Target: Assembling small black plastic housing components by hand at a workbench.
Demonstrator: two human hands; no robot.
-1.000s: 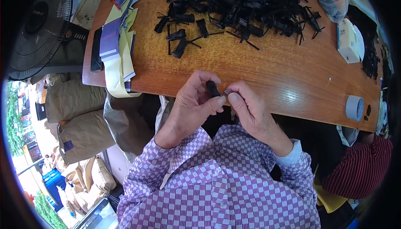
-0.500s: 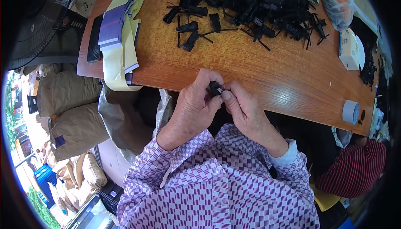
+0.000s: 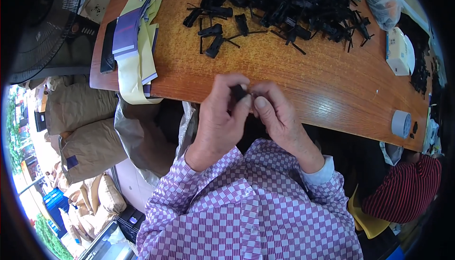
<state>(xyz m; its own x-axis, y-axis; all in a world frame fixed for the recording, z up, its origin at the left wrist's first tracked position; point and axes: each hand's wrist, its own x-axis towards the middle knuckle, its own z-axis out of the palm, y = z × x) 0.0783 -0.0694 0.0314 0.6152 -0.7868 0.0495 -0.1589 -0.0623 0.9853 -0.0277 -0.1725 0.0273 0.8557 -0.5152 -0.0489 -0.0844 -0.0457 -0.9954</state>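
Observation:
Pinched in the fingers of my left hand (image 3: 219,117) is a small black plastic piece (image 3: 238,92), just over the table's near edge. The fingers cover much of it, and it is slightly blurred. Close by on its right, my right hand (image 3: 279,117) is closed, thumb against the curled forefinger. Whatever lies between those fingertips is hidden. Beyond both hands, a big heap of black plastic parts (image 3: 289,8) with thin strip-like tails covers the far side of the table. A few loose black parts (image 3: 214,45) lie at the heap's near left.
The wooden table (image 3: 199,77) carries purple and cream paper strips (image 3: 128,39) at left. A tape roll (image 3: 401,124), a white box (image 3: 398,51) and a plastic bag (image 3: 383,6) lie at right. An open sack (image 3: 142,136) stands below the left edge, beside brown bags (image 3: 90,151).
My right fingertips have drawn slightly away from the black piece, which both hands were touching before. My left hand has turned a little and keeps its hold.

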